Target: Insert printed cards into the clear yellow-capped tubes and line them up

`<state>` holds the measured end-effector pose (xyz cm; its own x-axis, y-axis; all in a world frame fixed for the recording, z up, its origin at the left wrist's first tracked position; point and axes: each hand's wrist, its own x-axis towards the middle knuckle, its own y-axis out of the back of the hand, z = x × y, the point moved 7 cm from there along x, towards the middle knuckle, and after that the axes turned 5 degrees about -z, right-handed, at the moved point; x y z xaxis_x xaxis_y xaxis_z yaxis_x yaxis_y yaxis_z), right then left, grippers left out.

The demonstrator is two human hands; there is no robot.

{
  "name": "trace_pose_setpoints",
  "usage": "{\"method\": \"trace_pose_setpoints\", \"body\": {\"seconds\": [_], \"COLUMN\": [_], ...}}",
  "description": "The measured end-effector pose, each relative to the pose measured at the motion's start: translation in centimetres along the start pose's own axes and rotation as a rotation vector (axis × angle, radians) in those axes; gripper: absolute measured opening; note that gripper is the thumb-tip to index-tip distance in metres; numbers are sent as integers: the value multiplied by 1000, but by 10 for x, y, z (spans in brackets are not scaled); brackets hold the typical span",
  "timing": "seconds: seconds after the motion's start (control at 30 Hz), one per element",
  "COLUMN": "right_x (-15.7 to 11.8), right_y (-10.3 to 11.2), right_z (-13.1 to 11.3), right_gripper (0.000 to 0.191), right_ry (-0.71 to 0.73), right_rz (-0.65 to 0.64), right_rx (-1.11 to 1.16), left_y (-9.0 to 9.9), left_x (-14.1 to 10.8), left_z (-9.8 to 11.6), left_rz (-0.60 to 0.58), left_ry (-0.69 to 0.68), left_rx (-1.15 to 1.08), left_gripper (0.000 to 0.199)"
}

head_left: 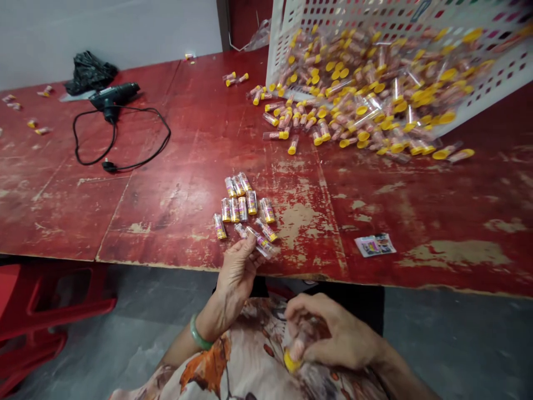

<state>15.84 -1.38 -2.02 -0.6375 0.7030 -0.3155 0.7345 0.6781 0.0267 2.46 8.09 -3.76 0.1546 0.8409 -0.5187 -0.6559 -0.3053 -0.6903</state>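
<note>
Right hand (333,333) clenched around yellow-capped tube (292,355) above lap, left hand (238,272) pinching clear tube (261,242) over desk front edge (166,258), upright-lying tube cluster (244,205) just beyond, tilted white crate (291,50) among loose tubes toward far right.

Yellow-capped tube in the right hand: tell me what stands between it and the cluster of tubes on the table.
The left hand partly does: it reaches out in front of the cluster of tubes, pinching a clear tube. The yellow-capped tube, gripped by the right hand, sits lower, just right of the left hand.
</note>
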Motion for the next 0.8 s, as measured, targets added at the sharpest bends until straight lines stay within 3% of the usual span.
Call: {"method": "trace_pose_setpoints", "body": {"seconds": [0.1,0.17,0.23,0.33,0.43,0.63,0.8], "right_x": [8,12,13,2,-10,-4,-3], "right_y": [-32,-34,-16,32,50,42,31], "right_z": [-1,-13,-21,-40,-61,-66,-68], "right_gripper": [33,33,30,35,36,29,37], "right_ry": [120,250,281,358,528,573,605], "right_rz": [-204,-209,-39,445,751,922,964], "right_rx": [101,66,-8,-227,-489,-775,-944], "left_y": [3,3,1,-2,-5,-9,-11], "left_x": [1,0,0,-2,-4,-9,-8], "left_z": [-4,-6,-5,-5,-9,-15,-10], "left_rz": [12,17,14,9,25,1,-38], "left_ry": [24,35,31,36,73,131,56], "left_rx": [12,13,6,-11,-17,-37,81], "left_gripper": [22,23,23,22,23,23,26]}}
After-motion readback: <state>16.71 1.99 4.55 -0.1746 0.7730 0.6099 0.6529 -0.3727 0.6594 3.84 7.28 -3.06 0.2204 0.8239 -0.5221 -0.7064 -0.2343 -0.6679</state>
